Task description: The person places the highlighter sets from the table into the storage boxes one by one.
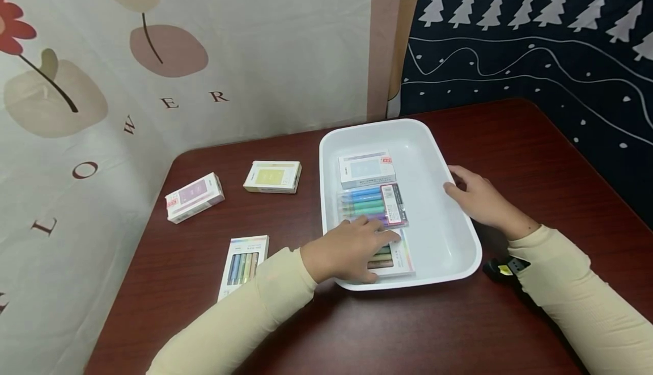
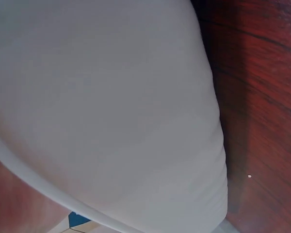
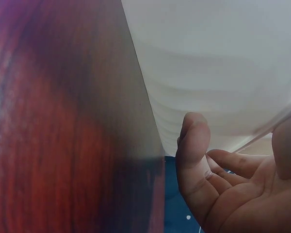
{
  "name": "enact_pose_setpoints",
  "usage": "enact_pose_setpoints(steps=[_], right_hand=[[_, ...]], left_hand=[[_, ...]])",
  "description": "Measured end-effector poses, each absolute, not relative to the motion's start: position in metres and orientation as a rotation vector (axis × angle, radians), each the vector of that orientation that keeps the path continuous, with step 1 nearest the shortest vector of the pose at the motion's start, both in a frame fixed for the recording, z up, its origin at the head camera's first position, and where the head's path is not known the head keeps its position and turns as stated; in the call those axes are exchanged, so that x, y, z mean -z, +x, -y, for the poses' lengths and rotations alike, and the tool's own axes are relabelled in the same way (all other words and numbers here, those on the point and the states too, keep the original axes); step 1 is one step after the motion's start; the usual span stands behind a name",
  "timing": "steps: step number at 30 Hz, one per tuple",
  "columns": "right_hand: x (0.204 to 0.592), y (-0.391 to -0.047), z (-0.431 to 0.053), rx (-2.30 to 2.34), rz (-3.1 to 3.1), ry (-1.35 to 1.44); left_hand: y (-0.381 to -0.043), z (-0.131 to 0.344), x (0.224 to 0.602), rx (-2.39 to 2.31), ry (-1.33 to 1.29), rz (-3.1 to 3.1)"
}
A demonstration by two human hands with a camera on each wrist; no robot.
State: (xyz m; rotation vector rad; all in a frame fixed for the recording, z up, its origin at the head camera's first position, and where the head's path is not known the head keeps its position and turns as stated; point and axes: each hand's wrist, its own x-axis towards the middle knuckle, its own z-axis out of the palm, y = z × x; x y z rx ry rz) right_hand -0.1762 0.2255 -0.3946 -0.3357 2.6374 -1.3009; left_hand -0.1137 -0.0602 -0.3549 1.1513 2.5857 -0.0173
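A white plastic tray (image 1: 439,244) stands on the table, tilted slightly in the head view. In its near left part, my left hand (image 1: 349,247) holds a white box of coloured sticks (image 1: 403,259), thumb at the near edge and fingers across the far edge, hiding much of its window. Beyond it in the tray lie a clear pack of blue, green and purple pens (image 1: 362,199) and a white box with a pale blue label (image 1: 366,168). My right hand (image 1: 479,199) grips the tray's right rim, thumb on top; its fingers (image 3: 194,143) curl beside the outer wall.
Left of the tray lie a box with a yellow-green label (image 1: 272,177), a box with a purple label (image 1: 194,196) and a white windowed box of coloured sticks (image 1: 244,267), partly behind my left sleeve. A printed curtain (image 1: 285,52) hangs along the table's back edge.
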Motion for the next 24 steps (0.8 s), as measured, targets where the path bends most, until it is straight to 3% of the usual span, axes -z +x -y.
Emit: enact_pose_setpoints(steps=[24], right_hand=[[0.3945,-0.1769,-0.2257,1.289,-2.633,-0.325]], left_hand=[[-0.1224,0.0548,0.3650,0.048,1.132,-2.590]])
